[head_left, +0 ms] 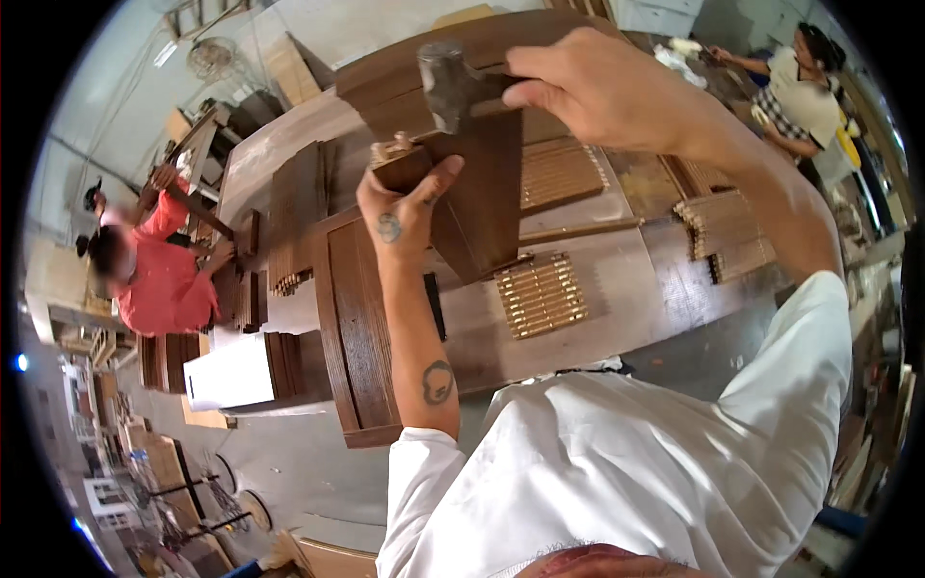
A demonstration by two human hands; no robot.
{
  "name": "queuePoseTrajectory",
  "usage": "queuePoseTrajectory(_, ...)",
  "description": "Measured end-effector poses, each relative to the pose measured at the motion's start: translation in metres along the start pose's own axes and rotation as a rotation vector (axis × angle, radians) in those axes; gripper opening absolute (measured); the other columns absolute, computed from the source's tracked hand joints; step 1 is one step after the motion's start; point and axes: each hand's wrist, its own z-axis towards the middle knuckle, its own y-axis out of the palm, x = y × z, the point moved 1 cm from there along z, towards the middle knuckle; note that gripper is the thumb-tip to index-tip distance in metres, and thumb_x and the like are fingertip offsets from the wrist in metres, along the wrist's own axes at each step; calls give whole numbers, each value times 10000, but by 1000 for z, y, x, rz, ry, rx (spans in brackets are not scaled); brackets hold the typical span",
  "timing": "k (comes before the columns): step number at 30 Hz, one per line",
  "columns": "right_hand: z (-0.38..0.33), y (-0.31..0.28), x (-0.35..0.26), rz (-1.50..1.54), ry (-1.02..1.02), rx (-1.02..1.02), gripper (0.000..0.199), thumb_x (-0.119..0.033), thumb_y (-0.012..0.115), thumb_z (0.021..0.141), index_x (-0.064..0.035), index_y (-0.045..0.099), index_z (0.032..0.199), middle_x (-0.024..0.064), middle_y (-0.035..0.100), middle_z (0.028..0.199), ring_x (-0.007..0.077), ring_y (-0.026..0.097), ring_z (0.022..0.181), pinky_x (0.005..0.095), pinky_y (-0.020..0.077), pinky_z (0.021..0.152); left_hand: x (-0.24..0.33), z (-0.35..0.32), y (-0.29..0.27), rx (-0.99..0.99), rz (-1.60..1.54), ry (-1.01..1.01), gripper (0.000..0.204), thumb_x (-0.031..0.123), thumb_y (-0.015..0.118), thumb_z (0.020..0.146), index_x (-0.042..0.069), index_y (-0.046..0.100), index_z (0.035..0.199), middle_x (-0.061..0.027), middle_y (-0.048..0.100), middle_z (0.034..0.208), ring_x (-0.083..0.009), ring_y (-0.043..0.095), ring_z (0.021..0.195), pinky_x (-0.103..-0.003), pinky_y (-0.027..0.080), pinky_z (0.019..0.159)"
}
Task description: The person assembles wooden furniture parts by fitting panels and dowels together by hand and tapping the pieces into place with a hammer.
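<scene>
My right hand (602, 87) grips the wooden handle of a hammer (445, 82), its dark metal head raised just above a small brown wooden piece (400, 164). My left hand (409, 207) pinches that small piece against the top edge of a dark wooden panel (487, 202), which stands tilted on the workbench (501, 328). The hammer head hangs a short way over the piece, not touching it.
Bundles of thin wooden slats (541, 294) lie on the bench, with more slats (727, 236) at the right. A dark framed panel (358, 337) lies at the bench's left edge. A person in red (154, 275) works at the left; another person (805, 91) stands far right.
</scene>
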Motion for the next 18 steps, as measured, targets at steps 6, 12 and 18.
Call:
queuePoseTrajectory(6, -62, 36, 9, 102, 289, 377, 220, -217, 586, 924, -4, 573, 869, 122, 531, 593, 235, 497, 487, 322, 389, 492, 8, -6, 3, 84, -100, 55, 239, -173, 644, 719, -82, 563, 925, -101, 622, 829, -193, 644, 733, -332, 582, 718)
queuePoseTrajectory(12, -221, 189, 24, 166, 850, 283, 157, -192, 581, 909, -49, 634, 947, 177, 569, 641, 335, 558, 549, 379, 420, 513, -2, 2, 3, -14, -28, 92, 239, -180, 623, 735, -105, 549, 949, -139, 631, 880, -226, 665, 798, -349, 594, 752)
queuePoseTrajectory(18, -329, 296, 21, 71, 1016, 43, 234, -208, 590, 874, -97, 631, 1076, 192, 611, 811, 401, 585, 740, 470, 453, 629, 3, -6, -1, 44, -74, 90, 297, -151, 691, 702, -86, 559, 960, -108, 632, 912, -195, 651, 778, -321, 580, 756)
